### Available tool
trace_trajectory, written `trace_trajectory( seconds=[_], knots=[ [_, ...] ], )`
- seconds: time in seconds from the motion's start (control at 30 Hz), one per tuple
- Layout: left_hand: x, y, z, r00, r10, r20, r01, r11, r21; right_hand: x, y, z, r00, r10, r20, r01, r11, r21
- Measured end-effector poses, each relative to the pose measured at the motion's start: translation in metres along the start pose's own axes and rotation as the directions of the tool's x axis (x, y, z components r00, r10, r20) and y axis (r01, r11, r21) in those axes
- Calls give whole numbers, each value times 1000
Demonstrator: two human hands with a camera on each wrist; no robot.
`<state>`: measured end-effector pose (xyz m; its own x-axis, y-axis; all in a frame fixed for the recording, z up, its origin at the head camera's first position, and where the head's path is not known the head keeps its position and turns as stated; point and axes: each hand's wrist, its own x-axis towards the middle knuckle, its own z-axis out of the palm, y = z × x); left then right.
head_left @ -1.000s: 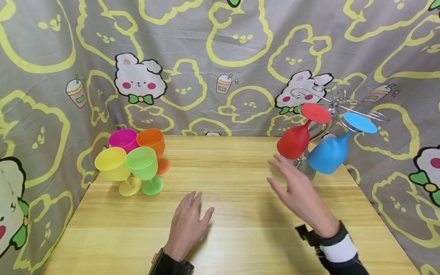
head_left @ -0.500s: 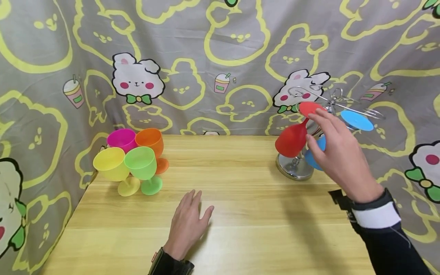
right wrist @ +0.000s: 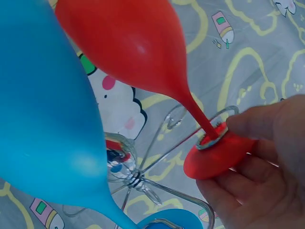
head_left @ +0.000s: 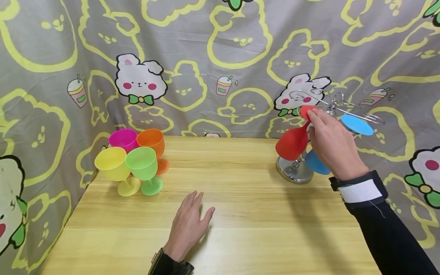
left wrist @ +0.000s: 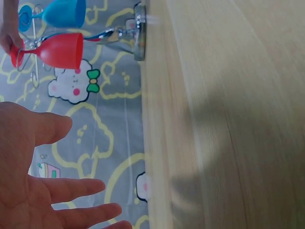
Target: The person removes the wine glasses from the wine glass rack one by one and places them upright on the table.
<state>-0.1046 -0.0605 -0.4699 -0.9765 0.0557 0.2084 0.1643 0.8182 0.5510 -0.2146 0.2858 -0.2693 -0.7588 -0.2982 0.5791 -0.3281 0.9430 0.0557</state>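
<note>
Spread the left hand (head_left: 188,226) at lower centre, far from the rear tabletop edge (head_left: 220,140); at right, pinched the red goblet (head_left: 292,143) by its foot with the right hand (head_left: 334,142), higher than a second ago.

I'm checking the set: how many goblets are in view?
6. Standing on the table, at left: yellow goblet, green goblet, magenta goblet, orange goblet. Hanging on the wire rack: blue goblet, and red goblet held by the right hand. Others may be hidden.
</note>
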Motion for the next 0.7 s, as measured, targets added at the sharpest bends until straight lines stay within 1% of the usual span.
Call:
trace_trajectory(
  seconds=[0.13,0.2,0.47,0.6,0.7],
  knots=[
    [0,0,-1,1000,-3,2,3,1000,-8,-2,0,2,1000,18,-13,-18,1000,-14],
    [1,0,-1,1000,-6,3,6,1000,-11,-3,0,2,999,12,-30,-12,1000,-8],
    [1,-1,2,1000,-14,15,15,1000,-21,0,-5,3,993,-63,-98,64,998,10],
    [1,-1,3,1000,-11,14,12,1000,-23,8,-6,4,990,-104,-97,107,994,23],
    [1,-1,3,1000,-11,16,11,1000,-24,15,-5,5,990,-116,-83,119,993,27]
  ],
)
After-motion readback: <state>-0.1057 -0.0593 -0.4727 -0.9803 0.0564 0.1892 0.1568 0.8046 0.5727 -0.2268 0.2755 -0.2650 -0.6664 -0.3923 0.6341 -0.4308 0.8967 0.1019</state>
